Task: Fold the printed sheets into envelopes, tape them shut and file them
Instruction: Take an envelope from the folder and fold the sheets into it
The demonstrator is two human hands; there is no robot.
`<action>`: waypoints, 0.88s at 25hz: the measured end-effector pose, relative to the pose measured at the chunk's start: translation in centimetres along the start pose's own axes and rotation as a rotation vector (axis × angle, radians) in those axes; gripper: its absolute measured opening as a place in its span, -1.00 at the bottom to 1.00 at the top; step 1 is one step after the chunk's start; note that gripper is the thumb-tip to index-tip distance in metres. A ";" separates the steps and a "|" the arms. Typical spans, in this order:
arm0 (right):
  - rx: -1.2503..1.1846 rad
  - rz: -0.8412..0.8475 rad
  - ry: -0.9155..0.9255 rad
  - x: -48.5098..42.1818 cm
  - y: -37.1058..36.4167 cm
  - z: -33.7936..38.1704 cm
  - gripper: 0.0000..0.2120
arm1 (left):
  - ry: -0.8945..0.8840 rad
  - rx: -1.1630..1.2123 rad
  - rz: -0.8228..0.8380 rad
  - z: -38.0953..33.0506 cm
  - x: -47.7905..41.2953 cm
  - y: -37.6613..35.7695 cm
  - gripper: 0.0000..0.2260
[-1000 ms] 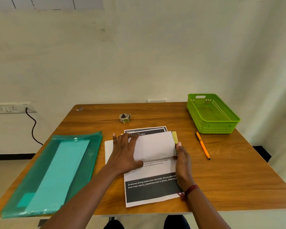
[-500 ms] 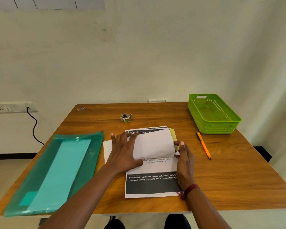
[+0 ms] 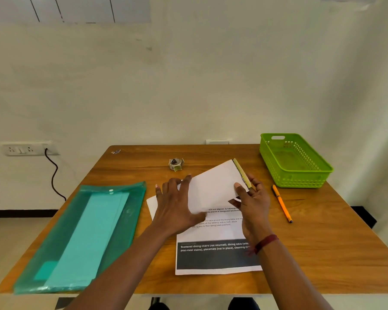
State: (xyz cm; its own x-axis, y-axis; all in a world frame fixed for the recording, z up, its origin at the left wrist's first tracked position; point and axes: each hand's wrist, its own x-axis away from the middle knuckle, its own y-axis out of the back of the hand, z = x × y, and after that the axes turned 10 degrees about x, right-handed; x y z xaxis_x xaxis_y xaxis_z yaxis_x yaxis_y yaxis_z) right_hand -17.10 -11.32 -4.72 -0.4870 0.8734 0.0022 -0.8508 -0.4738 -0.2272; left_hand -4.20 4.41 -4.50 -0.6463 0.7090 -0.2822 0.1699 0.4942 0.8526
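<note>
Both hands are on the folded sheet (image 3: 213, 186), which is off the table (image 3: 323, 242) and tilted, far-right corner highest. Right hand (image 3: 253, 202) pinches its right edge, thumb on top and fingers behind, next to a yellow-green strip (image 3: 241, 173) along that edge. Left hand (image 3: 177, 204) has its fingers straight and spread against the left edge, with the sheet sitting in the fork between thumb and index finger — a support, not a clamp. A printed sheet (image 3: 215, 256) lies flat on the table under them, dark band at its near end. Teal folder (image 3: 81, 233) is near left, tape roll (image 3: 176, 164) far centre, green basket (image 3: 293, 162) far right — orange pen (image 3: 281, 203) just near of it.
</note>
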 end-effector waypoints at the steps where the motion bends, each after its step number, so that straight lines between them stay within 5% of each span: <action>1: 0.007 -0.001 0.012 -0.3 -0.3 0.5 -0.58 | 0.017 0.019 0.003 -0.3 -0.1 0.2 0.00; 6: 0.102 0.066 0.205 -1.6 -1.5 4.0 -0.66 | 0.189 0.436 -0.044 -2.5 -1.4 2.2 -0.13; 11: 0.221 0.205 0.380 -2.0 -2.5 7.4 -0.66 | 0.270 1.114 -0.073 -4.5 -3.6 6.1 -0.67; 22: 0.344 0.258 0.548 -0.3 -3.9 8.7 -0.57 | 0.306 1.610 -0.186 -9.2 -4.4 7.9 -0.93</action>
State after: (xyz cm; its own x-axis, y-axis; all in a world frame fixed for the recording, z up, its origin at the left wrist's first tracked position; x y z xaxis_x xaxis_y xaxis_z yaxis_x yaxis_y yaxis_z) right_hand -15.41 -10.69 4.66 -0.5890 0.6163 -0.5227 -0.7798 -0.6032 0.1675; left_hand -6.86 0.62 7.51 -0.8252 0.5613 -0.0639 0.5014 0.6756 -0.5405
